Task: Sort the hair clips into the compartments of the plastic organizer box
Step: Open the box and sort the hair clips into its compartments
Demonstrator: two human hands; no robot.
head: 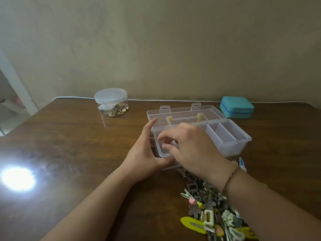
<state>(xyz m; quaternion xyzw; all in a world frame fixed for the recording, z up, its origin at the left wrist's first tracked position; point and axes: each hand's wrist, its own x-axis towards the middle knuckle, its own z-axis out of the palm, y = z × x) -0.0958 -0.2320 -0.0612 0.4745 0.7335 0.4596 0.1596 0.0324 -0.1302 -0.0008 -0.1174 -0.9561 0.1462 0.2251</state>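
Note:
The clear plastic organizer box stands open on the wooden table, its lid folded back behind it. My left hand braces the box's left end, with the fingers straight up along the side wall and the thumb along the front. My right hand hovers over the left compartment with its fingers bent downward. It is blurred, so I cannot tell whether it holds a clip. A pile of mixed hair clips lies in front of the box, partly under my right forearm. The two right compartments look bare.
A clear round jar with small trinkets stands at the back left. A teal zip case sits at the back right, by the wall. A bright light glare marks the table at the left.

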